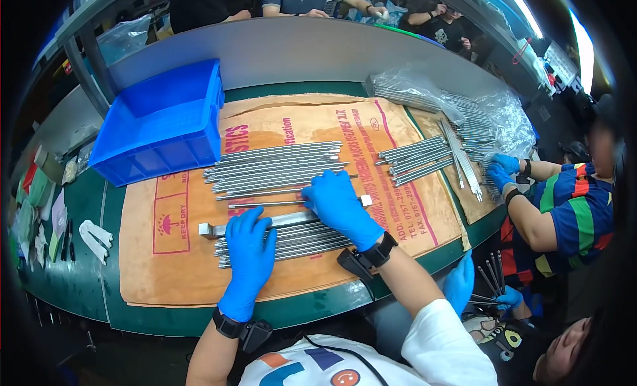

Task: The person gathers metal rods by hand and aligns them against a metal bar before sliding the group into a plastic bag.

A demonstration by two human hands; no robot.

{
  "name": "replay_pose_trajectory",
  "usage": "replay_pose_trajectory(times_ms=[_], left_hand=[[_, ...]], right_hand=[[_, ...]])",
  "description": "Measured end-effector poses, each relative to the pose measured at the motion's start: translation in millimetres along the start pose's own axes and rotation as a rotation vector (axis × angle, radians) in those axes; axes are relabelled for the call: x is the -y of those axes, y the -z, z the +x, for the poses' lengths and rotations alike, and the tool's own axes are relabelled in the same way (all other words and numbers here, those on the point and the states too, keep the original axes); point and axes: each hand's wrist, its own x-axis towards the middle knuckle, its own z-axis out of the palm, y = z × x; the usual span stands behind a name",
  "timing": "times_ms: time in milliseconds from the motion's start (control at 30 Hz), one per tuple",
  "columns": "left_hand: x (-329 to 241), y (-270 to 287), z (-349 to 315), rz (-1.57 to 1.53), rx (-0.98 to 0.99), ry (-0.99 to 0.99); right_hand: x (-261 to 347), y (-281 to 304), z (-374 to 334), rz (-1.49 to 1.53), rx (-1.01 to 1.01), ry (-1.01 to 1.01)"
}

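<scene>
the single thin rod (265,204) lay just beyond the left hand (249,253), its long axis running sideways, and its right end met the fingertips of the right hand (342,205). that made the right hand the nearer one, touching or almost touching the rod, while the left fingertips sat just on the near side of it. the right fingers were bent and close together, but their undersides were hidden, so i could not tell whether they were pinched on the rod. the left fingers were draped over the square metal bar (288,221), thumb apart from them; whether they gripped it or only rested there could not be told.

the bar ran beneath both hands, roughly along the rod's line, with a lower row of rods (305,245) on the near side of the fingers and an upper row of rods (272,168) just beyond them. under all this was brown printed sacking (159,280), spread on a green table (179,321). a blue crate (162,150) stood beyond and to the left of the fingers. well off to their right, past a smaller group of rods (418,159), were a co-worker's gloved hands (501,177).
</scene>
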Motion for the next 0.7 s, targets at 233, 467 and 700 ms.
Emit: replay_pose_trajectory(times_ms=[233,467,700], left_hand=[[-2.7,1.0,3.4,-0.021,-0.008,-0.046],[-3.9,2.6,2.6,0.176,0.043,-0.103],[-2.0,0.3,2.7,0.13,0.039,-0.077]], right_hand=[[-2.1,-25.8,-8.3,0.16,-0.239,-0.07],[26.7,-6.2,-27.1,0.424,-0.372,0.056],[35.9,-3.9,-29.1,0.401,-0.356,0.01]])
